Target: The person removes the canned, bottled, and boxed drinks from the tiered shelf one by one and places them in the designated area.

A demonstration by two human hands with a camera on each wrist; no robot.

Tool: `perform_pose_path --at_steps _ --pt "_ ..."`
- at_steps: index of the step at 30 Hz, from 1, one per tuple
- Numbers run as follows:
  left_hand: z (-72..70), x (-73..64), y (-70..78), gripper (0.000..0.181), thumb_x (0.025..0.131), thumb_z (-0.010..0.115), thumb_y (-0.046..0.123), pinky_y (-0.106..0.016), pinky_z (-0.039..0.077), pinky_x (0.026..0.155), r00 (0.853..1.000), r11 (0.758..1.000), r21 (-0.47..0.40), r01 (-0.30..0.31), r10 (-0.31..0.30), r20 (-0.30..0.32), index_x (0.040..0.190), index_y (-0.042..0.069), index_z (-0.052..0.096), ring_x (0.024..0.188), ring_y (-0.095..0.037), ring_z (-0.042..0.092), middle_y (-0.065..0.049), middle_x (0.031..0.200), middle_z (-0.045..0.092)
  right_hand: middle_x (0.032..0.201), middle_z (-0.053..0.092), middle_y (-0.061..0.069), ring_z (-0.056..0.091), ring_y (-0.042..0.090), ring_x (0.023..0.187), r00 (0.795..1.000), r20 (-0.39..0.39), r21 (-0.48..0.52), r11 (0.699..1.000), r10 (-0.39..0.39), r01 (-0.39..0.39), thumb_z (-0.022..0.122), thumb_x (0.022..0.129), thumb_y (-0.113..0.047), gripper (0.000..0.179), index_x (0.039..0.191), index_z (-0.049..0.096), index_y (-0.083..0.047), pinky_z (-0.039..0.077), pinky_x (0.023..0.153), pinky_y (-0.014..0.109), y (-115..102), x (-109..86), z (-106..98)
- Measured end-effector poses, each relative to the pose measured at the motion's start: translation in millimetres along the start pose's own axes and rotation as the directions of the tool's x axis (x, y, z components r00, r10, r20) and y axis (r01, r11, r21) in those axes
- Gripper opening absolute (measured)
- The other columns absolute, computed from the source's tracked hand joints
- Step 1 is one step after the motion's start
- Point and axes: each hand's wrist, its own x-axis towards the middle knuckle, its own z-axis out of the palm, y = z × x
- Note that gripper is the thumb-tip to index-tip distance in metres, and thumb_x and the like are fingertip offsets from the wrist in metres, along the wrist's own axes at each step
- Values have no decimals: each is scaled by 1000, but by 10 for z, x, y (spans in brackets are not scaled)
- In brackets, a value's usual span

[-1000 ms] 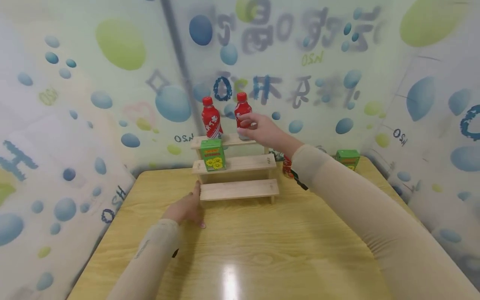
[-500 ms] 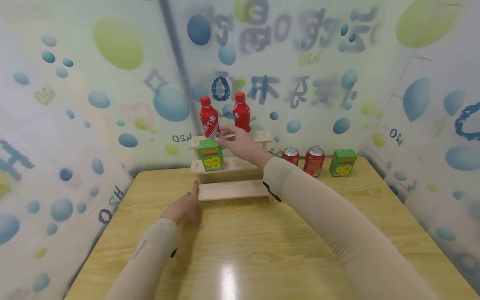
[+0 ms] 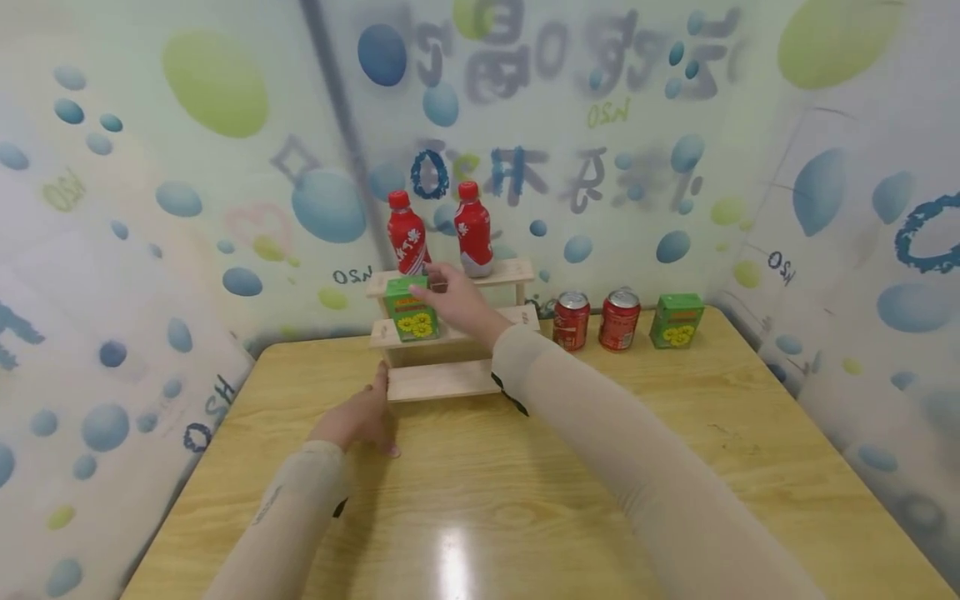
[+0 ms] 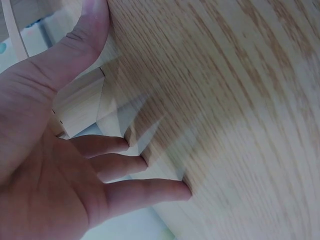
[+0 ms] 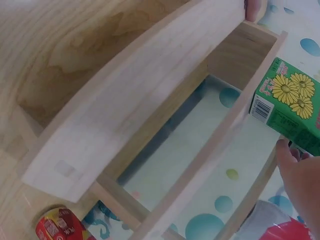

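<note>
A three-tier wooden shelf (image 3: 442, 381) stands on the table. On its middle tier is a green drink carton (image 3: 411, 321) with yellow flowers. My right hand (image 3: 461, 304) pinches the carton by its right upper edge, thumb at the front and fingers behind. In the right wrist view, the fingertips lie against the carton (image 5: 287, 95). My left hand (image 3: 360, 417) is at the shelf's left end, one fingertip right at the lowest tier and the thumb lower down over the table. The left wrist view shows outstretched fingers (image 4: 145, 195) touching the wood surface.
Two red bottles (image 3: 407, 237) stand on the top tier, behind the carton and right hand. To the shelf's right, two red cans (image 3: 572, 323) and another green carton (image 3: 677, 323) stand along the table's back edge. Patterned walls enclose the table (image 3: 585, 508).
My right hand has come away from the right bottle on the top tier and moved down and left to the carton. My left hand has stayed at the shelf's left end.
</note>
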Motion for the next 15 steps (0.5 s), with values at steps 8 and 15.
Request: perform_pose_path --at_steps 8,15 --pt "-1 25 -19 171 59 104 36 -71 30 125 1000 1000 -3 -11 11 -6 165 4 -26 153 -62 29 -48 165 15 151 61 11 58 27 142 998 -70 24 1000 4 -2 63 108 -40 51 153 54 -16 47 123 46 74 58 118" --pt "-2 20 -4 170 61 104 34 -71 31 125 1000 1000 -10 -2 2 -1 165 5 -27 153 -62 30 -48 165 14 150 62 12 57 29 143 995 -104 2 1000 -4 4 59 110 -41 51 154 53 -16 45 125 49 135 67 183"
